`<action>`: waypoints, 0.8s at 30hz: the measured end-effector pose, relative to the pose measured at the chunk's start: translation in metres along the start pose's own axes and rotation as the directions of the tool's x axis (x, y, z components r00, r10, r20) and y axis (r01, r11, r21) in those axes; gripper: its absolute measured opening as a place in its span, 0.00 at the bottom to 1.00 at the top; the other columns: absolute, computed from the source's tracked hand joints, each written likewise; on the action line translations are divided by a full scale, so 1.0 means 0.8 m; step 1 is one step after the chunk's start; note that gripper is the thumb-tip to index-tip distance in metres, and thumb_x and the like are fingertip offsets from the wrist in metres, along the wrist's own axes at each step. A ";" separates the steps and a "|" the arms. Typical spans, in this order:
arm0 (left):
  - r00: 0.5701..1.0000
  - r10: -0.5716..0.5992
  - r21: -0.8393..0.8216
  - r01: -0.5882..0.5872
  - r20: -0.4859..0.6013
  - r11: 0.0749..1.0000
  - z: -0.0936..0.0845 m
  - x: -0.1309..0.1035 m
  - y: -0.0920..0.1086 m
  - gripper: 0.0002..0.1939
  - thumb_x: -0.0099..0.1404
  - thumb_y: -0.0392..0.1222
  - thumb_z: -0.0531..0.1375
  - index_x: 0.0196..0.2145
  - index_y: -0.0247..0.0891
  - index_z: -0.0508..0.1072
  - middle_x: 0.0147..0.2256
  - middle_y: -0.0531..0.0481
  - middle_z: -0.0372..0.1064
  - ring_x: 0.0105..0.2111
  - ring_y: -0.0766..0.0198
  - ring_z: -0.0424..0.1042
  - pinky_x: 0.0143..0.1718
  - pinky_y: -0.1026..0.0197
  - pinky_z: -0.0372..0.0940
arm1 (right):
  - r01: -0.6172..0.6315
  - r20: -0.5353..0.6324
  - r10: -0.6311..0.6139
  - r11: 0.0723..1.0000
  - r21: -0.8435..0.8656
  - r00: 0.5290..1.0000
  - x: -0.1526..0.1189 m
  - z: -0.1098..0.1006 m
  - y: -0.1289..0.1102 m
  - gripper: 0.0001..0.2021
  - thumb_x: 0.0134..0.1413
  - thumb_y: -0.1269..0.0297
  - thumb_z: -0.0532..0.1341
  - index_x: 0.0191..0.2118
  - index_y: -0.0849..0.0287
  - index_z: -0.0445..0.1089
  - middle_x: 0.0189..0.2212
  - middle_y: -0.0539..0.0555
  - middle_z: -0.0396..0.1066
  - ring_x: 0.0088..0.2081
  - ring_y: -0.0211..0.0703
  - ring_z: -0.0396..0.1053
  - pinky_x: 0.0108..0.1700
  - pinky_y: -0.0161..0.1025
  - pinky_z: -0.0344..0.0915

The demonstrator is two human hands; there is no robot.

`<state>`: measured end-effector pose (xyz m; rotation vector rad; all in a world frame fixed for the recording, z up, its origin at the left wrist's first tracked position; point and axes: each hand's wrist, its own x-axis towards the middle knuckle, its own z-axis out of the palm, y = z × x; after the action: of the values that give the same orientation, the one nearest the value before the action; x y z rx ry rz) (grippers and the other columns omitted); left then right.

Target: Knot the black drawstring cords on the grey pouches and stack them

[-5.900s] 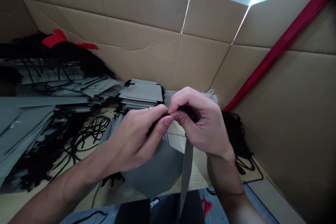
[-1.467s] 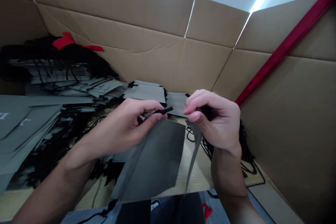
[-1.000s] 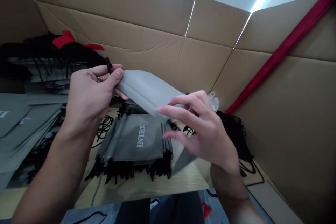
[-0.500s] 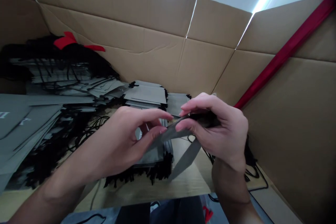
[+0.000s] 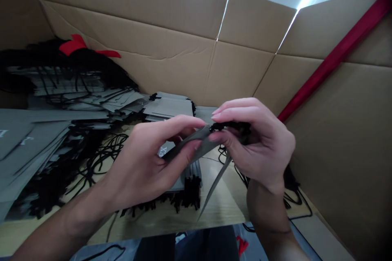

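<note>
Between my two hands is a flat grey bag [image 5: 207, 147], its surface seen nearly edge-on. My left hand [image 5: 153, 151] pinches its upper edge between thumb and index finger. Close by on the right, my right hand [image 5: 260, 142] is closed round the bag's other end, where a black cord [image 5: 230, 125] bunches up under the fingers. A thin grey flap [image 5: 216, 183] hangs down below the right hand. Beneath the hands lies a stack of grey bags [image 5: 176, 185] with black cord ends [image 5: 191, 195], partly hidden by the left hand.
Behind stands another stack of grey bags [image 5: 168, 104]. Large grey bags [image 5: 27, 142] with white print and a heap of black cords [image 5: 101, 63] fill the left. Loose black cords [image 5: 101, 151] lie between. Cardboard walls [image 5: 171, 57] enclose the table; a red strip [image 5: 330, 59] slants at right.
Both hands have tilted the bag. The left fingers have closed further along its edge, more black cord shows at the right hand, and the hanging flap has turned edge-on.
</note>
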<state>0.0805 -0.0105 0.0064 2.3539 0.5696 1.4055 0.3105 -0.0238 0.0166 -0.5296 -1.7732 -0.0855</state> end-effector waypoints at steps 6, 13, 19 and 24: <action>0.987 -0.062 -0.154 0.039 -0.148 0.987 0.003 0.002 0.004 0.15 0.73 0.32 0.68 0.54 0.46 0.78 0.37 0.57 0.80 0.32 0.69 0.79 0.34 0.71 0.76 | 0.029 -0.131 -0.050 0.988 -0.154 0.990 0.002 -0.009 -0.015 0.15 0.64 0.70 0.78 0.53 0.47 0.86 0.40 0.53 0.86 0.34 0.49 0.75 0.35 0.49 0.77; 0.948 -0.314 -0.372 0.312 0.055 0.874 -0.005 0.008 0.010 0.10 0.76 0.43 0.67 0.54 0.44 0.80 0.31 0.56 0.76 0.22 0.68 0.70 0.19 0.69 0.63 | -0.228 0.053 0.231 0.972 -0.054 0.972 -0.002 -0.022 -0.023 0.19 0.58 0.67 0.84 0.53 0.50 0.86 0.39 0.48 0.86 0.34 0.39 0.76 0.37 0.41 0.74; 0.938 -0.330 -0.313 0.348 0.109 0.884 0.006 0.008 0.009 0.08 0.77 0.46 0.68 0.48 0.41 0.83 0.30 0.53 0.81 0.24 0.68 0.71 0.21 0.70 0.63 | -0.235 0.127 0.233 0.972 -0.004 0.964 -0.001 -0.011 -0.011 0.19 0.60 0.71 0.82 0.54 0.48 0.85 0.41 0.46 0.86 0.36 0.37 0.78 0.39 0.37 0.75; 0.959 -0.262 -0.259 0.282 0.109 0.924 0.007 0.007 0.007 0.06 0.79 0.42 0.66 0.47 0.41 0.85 0.35 0.55 0.85 0.30 0.69 0.77 0.27 0.72 0.67 | -0.235 0.147 0.221 0.968 0.083 0.964 0.000 -0.008 -0.005 0.12 0.63 0.72 0.81 0.48 0.50 0.85 0.39 0.46 0.85 0.34 0.37 0.78 0.36 0.37 0.73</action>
<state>0.0888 -0.0129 0.0106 2.0108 0.6131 1.1852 0.3147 -0.0293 0.0191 -0.6763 -1.8255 0.2041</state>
